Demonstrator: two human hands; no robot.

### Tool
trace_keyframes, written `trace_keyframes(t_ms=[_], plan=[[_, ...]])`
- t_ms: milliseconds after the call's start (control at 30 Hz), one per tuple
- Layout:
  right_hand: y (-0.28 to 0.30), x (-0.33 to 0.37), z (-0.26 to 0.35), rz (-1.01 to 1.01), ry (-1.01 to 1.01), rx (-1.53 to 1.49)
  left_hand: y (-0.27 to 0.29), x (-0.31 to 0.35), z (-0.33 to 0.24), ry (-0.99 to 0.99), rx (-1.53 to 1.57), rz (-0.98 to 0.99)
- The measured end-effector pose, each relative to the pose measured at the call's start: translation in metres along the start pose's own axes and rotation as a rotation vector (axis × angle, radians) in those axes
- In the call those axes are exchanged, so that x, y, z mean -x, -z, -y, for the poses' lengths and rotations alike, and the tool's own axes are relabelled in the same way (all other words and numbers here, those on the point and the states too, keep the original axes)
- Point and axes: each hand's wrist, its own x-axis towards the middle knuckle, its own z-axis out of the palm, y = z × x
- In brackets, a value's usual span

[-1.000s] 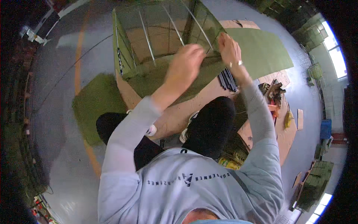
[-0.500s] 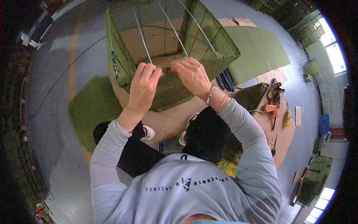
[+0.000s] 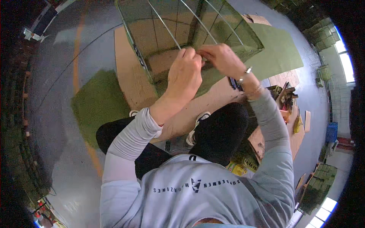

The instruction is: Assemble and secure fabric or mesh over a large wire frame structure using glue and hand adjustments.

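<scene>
A box-shaped frame covered in green mesh (image 3: 249,47) stands in front of me, with thin metal rods (image 3: 197,21) running across its open top. My left hand (image 3: 185,74) is closed in a pinch at the near top edge of the mesh, by the end of a rod. Just right of it, my right hand (image 3: 224,60) is also closed, its fingertips meeting those of the left. Whatever sits between the fingers is hidden or too small to name.
Brown cardboard (image 3: 178,119) lies under the box and my feet. A flat green sheet (image 3: 279,49) is at the right, another green piece (image 3: 99,102) at the left. Black rods (image 3: 235,83) and tools (image 3: 286,97) lie to my right, near a yellow object (image 3: 298,124).
Both hands have moved right and slightly up, and their fingertips have come together. The mesh box has shifted and turned to the right in view.
</scene>
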Motion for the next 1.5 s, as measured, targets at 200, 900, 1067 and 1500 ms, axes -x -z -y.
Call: trace_keyframes(t_ms=[200, 900, 1067, 1500], plan=[[-0.023, 0.016, 0.018, -0.638, 0.064, -0.052, 0.057, 0.034, 0.006, -0.285, -0.057, -0.221], [-0.051, 0.016, 0.052, -0.211, 0.492, -0.008, 0.076, 0.047, 0.036, -0.356, -0.198, 0.144], [-0.020, 0.045, 0.032, -0.004, 0.467, 0.026, 0.053, 0.050, -0.012, -0.161, -0.055, 0.245], [-0.050, 0.077, 0.083, -0.371, 0.428, 0.209, 0.106, 0.068, 0.068, -0.477, -0.033, -0.138]])
